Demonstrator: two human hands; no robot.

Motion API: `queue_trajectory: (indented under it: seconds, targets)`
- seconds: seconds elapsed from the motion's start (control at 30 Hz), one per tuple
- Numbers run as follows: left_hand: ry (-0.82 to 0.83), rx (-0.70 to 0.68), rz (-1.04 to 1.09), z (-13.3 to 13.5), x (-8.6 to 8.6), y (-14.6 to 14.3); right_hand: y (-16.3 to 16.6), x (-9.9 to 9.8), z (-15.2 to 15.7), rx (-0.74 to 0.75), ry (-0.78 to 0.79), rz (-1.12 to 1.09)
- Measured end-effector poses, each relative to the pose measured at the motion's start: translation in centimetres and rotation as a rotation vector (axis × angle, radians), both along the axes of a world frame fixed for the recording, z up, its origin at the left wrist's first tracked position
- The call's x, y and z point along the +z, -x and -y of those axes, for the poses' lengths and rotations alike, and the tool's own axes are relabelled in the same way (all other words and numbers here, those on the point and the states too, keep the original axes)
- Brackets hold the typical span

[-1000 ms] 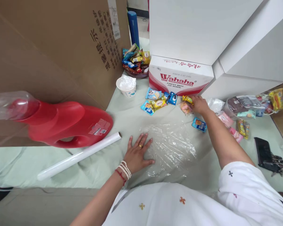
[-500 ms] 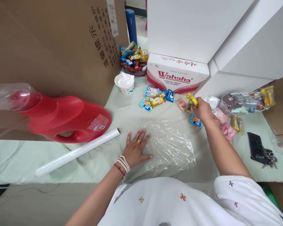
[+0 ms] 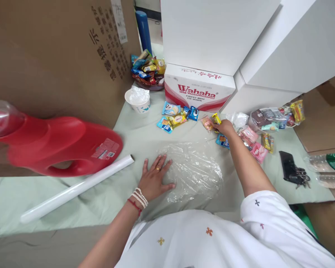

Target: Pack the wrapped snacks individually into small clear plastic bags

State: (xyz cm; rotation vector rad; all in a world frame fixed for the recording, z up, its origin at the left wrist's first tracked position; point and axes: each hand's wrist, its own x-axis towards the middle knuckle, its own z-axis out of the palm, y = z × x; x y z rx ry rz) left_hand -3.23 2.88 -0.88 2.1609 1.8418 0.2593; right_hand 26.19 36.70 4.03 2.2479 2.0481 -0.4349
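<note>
My left hand (image 3: 154, 178) lies flat with fingers spread on the left edge of a sheet of clear plastic wrap (image 3: 194, 171) spread on the pale green cloth. My right hand (image 3: 225, 127) reaches forward past the wrap and is closed on a small yellow snack packet (image 3: 217, 118). A pink packet (image 3: 207, 123) lies just left of that hand, a blue packet (image 3: 222, 140) right under the wrist. A cluster of blue and yellow snack packets (image 3: 175, 116) lies further left, in front of the Wahaha box (image 3: 198, 91).
A red detergent jug (image 3: 56, 143) lies on its side at left, with a white roll (image 3: 75, 190) before it. A paper cup (image 3: 138, 100) and a bowl of snacks (image 3: 146, 70) stand at the back. Pink packets (image 3: 255, 147), a bag of snacks (image 3: 273, 117), a phone with keys (image 3: 292, 171) lie right.
My right hand picked up the yellow packet from beside the box, lifted it, and now holds it low near the pink packet. The left hand stayed flat on the wrap.
</note>
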Motion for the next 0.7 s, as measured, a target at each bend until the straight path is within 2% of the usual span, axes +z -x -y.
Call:
queue_trajectory:
  seconds: [0.13,0.2,0.27,0.33,0.4,0.43,0.5,0.57,0.7]
  targets:
    - [-0.001,0.014,0.013,-0.1,0.1,-0.2,-0.5,1.1,1.4,0.014,-0.101,-0.028]
    - [0.011,0.026,0.020,-0.1,0.3,-0.4,-0.5,2.3,3.3,0.112,-0.196,-0.109]
    - [0.022,0.034,0.029,0.0,0.5,-0.5,0.1,3.5,6.0,0.361,-0.253,-0.282]
    - [0.029,0.041,0.044,-0.1,0.7,-0.6,1.5,4.3,9.3,0.705,-0.202,-0.442]
    - [0.032,0.047,0.060,-0.1,0.7,-0.6,3.5,4.5,12.9,0.976,-0.084,-0.428]
    - [0.033,0.049,0.067,-0.1,0.7,-0.5,4.6,4.2,14.6,1.056,-0.048,-0.354]
    - [0.030,0.054,0.081,-0.1,0.7,-0.5,6.5,3.2,17.4,1.116,-0.047,-0.173]
    - [0.023,0.060,0.094,-0.1,0.7,-0.5,7.6,1.8,19.2,1.116,-0.077,-0.082]
    - [0.018,0.056,0.113,0.0,0.6,-0.5,7.0,0.4,19.9,1.157,-0.074,-0.187]
